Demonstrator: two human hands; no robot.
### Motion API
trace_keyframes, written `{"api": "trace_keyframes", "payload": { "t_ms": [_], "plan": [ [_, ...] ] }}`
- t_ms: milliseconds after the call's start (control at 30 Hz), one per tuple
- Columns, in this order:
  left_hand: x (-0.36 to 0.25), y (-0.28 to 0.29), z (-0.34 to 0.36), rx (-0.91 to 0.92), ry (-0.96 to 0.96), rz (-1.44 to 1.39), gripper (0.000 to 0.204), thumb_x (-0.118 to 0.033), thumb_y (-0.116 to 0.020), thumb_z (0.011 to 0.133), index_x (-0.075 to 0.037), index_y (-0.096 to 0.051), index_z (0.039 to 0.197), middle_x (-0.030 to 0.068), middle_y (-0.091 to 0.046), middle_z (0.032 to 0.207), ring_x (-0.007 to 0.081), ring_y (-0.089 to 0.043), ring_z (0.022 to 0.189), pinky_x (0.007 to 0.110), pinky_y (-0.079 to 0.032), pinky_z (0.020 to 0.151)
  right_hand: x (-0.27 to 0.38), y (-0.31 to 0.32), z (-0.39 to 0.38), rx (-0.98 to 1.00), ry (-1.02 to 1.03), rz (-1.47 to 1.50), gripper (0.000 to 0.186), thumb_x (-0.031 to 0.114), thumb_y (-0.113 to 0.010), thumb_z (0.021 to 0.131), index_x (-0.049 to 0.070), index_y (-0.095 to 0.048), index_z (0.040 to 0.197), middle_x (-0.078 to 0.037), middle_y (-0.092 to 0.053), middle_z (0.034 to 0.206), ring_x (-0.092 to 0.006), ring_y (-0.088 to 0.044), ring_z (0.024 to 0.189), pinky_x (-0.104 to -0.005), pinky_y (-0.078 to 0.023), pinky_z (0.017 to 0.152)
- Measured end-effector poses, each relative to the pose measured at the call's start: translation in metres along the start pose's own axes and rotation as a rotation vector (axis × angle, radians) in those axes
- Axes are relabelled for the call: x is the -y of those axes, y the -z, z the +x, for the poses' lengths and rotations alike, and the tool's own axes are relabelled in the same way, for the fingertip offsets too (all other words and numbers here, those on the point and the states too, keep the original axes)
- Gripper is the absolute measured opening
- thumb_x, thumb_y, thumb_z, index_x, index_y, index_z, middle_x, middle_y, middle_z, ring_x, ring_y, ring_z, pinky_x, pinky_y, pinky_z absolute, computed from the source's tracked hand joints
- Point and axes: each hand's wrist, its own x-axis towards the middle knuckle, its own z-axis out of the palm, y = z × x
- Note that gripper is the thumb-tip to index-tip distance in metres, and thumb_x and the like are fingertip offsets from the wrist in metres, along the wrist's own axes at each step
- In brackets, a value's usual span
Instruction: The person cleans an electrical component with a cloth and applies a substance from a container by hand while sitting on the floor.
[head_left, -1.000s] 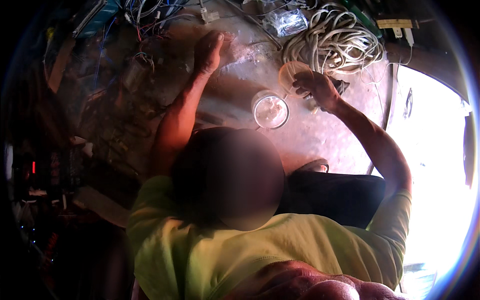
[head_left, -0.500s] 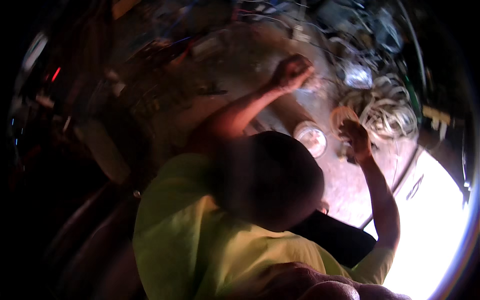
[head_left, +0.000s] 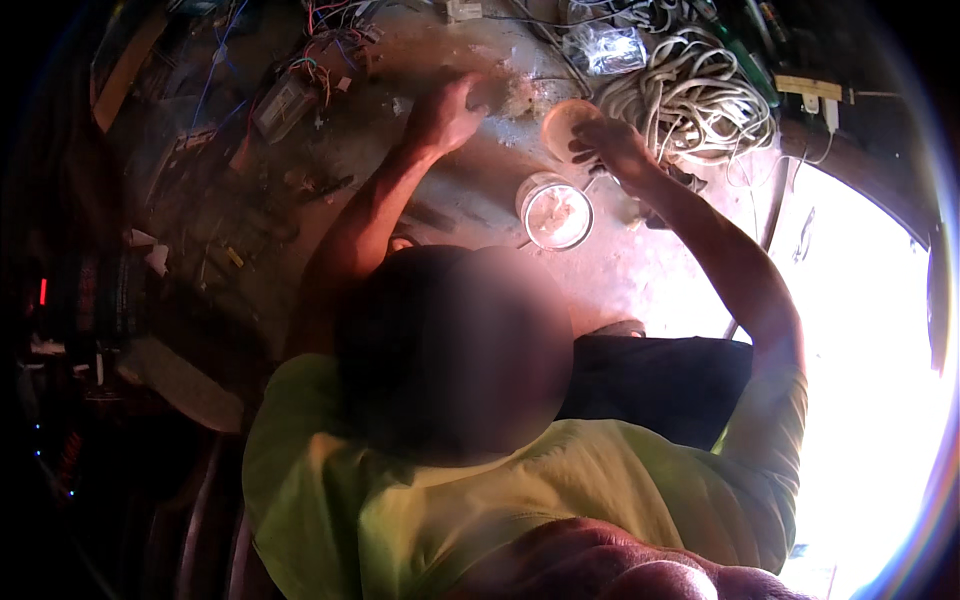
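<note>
My left hand (head_left: 445,115) is raised over the floor with its fingers curled; what they hold, if anything, is hidden. Just beyond it a pale, wet-looking patch (head_left: 518,95) marks the floor. At the right rim of a round orange lid or shallow dish (head_left: 562,122), my right hand (head_left: 612,152) has its fingers bent over the edge. Between the forearms stands a small round tub (head_left: 557,216), whose pale contents are brightly lit. My raised knee, in dark trousers (head_left: 455,350), hides part of the floor.
Coiled whitish rope or cable (head_left: 700,105) lies beyond my right hand, beside a shiny clear bag (head_left: 605,48). Loose wires and a small box-like part (head_left: 285,108) are at far left. A power strip (head_left: 808,86) is at far right. Strong light (head_left: 860,330) glares on the right.
The view has turned, so the tub, lid and rope appear farther left and higher. My left hand has drawn left, away from the pale patch. My right hand stays at the lid.
</note>
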Motion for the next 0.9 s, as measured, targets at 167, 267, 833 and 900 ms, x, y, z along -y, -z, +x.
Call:
{"api": "trace_keyframes", "payload": {
  "t_ms": [167,267,833,900],
  "plan": [
    [-0.008,-0.004,0.024,-0.055,-0.329,0.09,0.038,-0.005,-0.064,0.072,-0.004,-0.064,0.11,0.0172,-0.061,0.11,0.0364,-0.06,0.101,0.042,-0.051,0.087,0.024,-0.025,0.01,-0.089,-0.035,-0.027,0.025,0.018,-0.057,0.092,-0.002,-0.065,0.105,-0.012,-0.071,0.088,-0.0206,-0.068,0.073,-0.0331,-0.053,0.059],
    [-0.012,-0.013,0.033,-0.014,-0.318,0.119,0.036,0.001,-0.06,0.071,-0.005,-0.065,0.106,0.0163,-0.06,0.103,0.0366,-0.061,0.095,0.044,-0.051,0.082,0.027,-0.03,0.021,-0.093,0.039,-0.078,0.024,0.018,-0.057,0.091,-0.003,-0.067,0.097,-0.012,-0.07,0.083,-0.0207,-0.068,0.07,-0.0331,-0.054,0.056],
    [0.024,-0.074,0.041,0.128,-0.41,-0.039,0.006,-0.01,-0.056,0.083,-0.005,-0.059,0.08,0.0111,-0.059,0.078,0.0213,-0.057,0.067,0.033,-0.045,0.062,0.06,-0.071,0.074,0.088,0.24,-0.8,0.029,0.032,-0.065,0.084,0.005,-0.07,0.093,-0.008,-0.069,0.074,-0.0195,-0.069,0.059,-0.0326,-0.056,0.051],
    [0.024,-0.072,0.041,0.079,-0.465,0.123,0.007,-0.01,-0.057,0.084,-0.004,-0.061,0.084,0.0117,-0.063,0.082,0.0207,-0.06,0.07,0.033,-0.047,0.064,0.047,-0.071,0.08,0.081,0.144,-0.585,0.031,0.032,-0.057,0.091,0.004,-0.066,0.101,-0.008,-0.069,0.082,-0.0173,-0.068,0.06,-0.0306,-0.056,0.049]
  ]
}}
